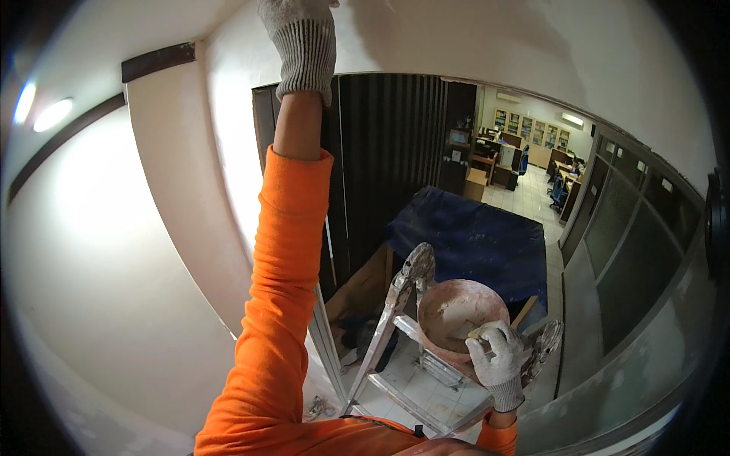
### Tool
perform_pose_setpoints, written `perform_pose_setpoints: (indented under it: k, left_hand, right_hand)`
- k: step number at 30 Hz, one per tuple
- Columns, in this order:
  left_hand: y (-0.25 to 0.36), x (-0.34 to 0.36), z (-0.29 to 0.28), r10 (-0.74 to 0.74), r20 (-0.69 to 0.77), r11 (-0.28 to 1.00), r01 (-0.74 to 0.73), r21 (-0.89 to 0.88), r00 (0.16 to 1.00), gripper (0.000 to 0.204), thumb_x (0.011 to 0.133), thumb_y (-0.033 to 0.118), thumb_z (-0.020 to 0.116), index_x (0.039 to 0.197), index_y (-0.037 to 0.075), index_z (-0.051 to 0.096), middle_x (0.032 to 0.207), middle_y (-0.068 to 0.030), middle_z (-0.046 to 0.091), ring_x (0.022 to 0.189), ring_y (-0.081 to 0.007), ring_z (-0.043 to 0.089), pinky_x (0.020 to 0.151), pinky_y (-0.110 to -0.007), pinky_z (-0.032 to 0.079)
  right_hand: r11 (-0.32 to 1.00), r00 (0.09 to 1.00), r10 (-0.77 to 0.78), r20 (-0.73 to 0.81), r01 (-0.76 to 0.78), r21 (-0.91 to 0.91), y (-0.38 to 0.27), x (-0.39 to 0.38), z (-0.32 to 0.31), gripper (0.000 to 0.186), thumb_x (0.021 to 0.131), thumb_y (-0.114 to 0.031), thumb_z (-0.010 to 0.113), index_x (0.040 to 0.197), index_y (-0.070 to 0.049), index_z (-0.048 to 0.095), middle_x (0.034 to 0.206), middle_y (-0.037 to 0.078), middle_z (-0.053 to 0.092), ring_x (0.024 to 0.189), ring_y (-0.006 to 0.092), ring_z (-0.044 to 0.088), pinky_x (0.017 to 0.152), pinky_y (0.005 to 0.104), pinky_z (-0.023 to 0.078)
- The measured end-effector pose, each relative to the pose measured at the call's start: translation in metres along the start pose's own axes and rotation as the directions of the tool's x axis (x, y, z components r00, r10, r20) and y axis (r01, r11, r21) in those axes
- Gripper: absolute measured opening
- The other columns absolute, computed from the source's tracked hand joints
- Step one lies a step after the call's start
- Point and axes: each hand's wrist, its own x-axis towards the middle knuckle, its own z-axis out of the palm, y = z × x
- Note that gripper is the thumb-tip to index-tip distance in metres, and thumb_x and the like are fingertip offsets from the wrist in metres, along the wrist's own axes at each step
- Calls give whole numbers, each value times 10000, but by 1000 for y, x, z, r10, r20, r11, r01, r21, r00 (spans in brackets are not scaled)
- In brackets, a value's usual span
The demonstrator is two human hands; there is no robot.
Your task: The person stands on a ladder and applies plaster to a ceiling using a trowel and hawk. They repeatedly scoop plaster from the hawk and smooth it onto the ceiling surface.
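The bucket [465, 287], with pale paste [452, 310] inside, is right of centre in the lower half of the frame, at the top of the ladder [375, 346]. The right hand [496, 357], gloved, is at the near right of the bucket rim; its fingers appear curled around a small tool [477, 333], though the grip is partly hidden by the glove. The left hand [300, 23], also gloved, is raised to the top edge of the frame; its fingers are cut off, so their spread, and whether they hold anything, cannot be told. The step in hand is judged to be working paste inside the bucket. For good results, hold the tool firmly, draw it through the paste toward the wall of the bucket, and wipe excess against the rim. Apply light sideways force only, since the bucket could shift on its high perch. Observe the edges: the ladder rails flank the bucket at left and right, and the rim lies close to the right wrist. Open room is greatest above the bucket, in front of the blue sheet [479, 235]. The raised arm takes up the space left of centre, below the upper wall [456, 38].
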Motion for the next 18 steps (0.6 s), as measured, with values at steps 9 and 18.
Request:
perform_pose_setpoints:
  k: [9,18]
  left_hand:
    - [-18,-20,63,290,148,780,-144,-609,946,515,1078,385,538,1447,29,489,1342,-124,579,1185,-193,585,1022,-329,509]
    - [10,-63,74,-20,204,622,173,-764,979,541,1102,372,461,1519,38,374,1335,-78,548,1173,-161,533,1033,-268,460]
  right_hand:
    - [999,1000,17,8,-16,-40,7,-5,2,147,808,-148,791,849,-71,673,882,103,657,789,301,664,687,437,516]
    - [998,999,42,-18,-42,-39,6,-5,-2,141,827,-145,778,852,-53,673,885,116,655,804,314,664,698,438,518]
